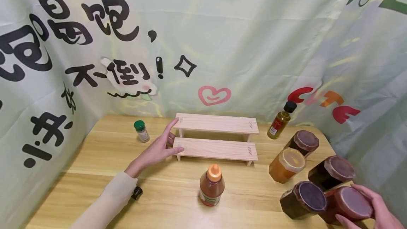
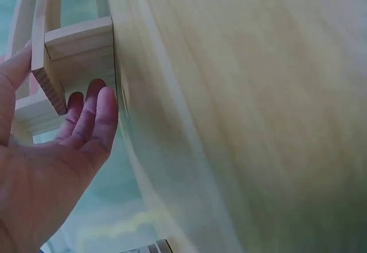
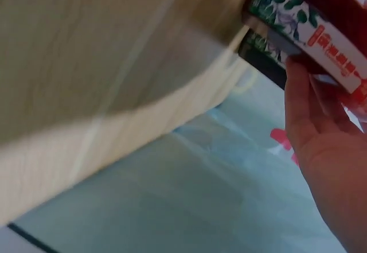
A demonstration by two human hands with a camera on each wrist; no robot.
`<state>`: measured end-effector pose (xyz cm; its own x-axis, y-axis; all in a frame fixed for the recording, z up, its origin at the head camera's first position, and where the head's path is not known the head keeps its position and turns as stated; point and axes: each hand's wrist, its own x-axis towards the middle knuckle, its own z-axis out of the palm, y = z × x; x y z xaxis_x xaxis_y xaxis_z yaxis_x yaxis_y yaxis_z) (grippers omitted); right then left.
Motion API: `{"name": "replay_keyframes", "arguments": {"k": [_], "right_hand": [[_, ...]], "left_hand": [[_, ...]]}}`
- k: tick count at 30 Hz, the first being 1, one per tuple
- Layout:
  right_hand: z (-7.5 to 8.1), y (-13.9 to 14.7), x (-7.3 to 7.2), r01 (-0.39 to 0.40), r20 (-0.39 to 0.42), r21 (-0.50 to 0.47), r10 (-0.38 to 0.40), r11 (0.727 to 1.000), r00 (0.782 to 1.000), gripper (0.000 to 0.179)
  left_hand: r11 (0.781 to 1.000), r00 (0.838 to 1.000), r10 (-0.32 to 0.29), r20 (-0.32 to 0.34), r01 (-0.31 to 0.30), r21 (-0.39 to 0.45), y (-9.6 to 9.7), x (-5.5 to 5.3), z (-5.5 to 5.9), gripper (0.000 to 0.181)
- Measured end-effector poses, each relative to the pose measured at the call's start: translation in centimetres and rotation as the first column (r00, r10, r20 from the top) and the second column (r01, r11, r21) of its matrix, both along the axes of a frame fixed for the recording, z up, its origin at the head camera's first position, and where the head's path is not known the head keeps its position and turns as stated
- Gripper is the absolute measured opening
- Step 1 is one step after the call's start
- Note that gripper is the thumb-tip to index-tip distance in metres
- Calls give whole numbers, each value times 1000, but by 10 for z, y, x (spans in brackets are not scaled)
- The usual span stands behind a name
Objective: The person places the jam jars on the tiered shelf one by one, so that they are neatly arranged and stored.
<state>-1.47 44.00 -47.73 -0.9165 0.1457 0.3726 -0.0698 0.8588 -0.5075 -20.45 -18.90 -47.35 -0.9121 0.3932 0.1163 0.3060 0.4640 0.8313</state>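
Note:
A two-step wooden rack (image 1: 216,148) stands at the back middle of the table. My left hand (image 1: 157,147) holds its left end, thumb on the lower shelf and index finger up at the upper one. In the left wrist view, the other fingers (image 2: 86,118) curl by the rack's end. At the lower right, my right hand (image 1: 378,204) grips a faceted jar of red contents (image 1: 353,206), thumb and fingers on opposite sides. The right wrist view shows its printed label (image 3: 321,43). Right beside it stands a dark jar (image 1: 303,200).
An orange-capped squeeze bottle (image 1: 212,186) stands in front of the rack. A green-capped shaker (image 1: 141,131) is at left, a black-capped oil bottle (image 1: 279,123) at right. An amber jar (image 1: 286,165) and more dark jars (image 1: 330,172) cluster at right. A printed curtain (image 1: 254,45) hangs behind.

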Motion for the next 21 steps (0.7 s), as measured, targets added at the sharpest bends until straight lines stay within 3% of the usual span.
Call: {"name": "replay_keyframes", "arguments": {"k": [6,11,17,21], "right_hand": [[7,-9,1,70,64,-30,-68,997,996,104],[11,-13,3,175,141,-94,-161,980,977,99],[23,-20,3,228,67,-168,-219,959,973,94],[33,-21,2,270,1,-166,-274,948,962,96]], "left_hand": [[999,1000,-21,6,20,38,-1,0,0,111],[999,1000,-23,22,22,43,-1,2,0,111],[999,999,-25,44,23,38,2,1,2,109],[999,999,-29,41,27,45,2,1,3,110]]}}
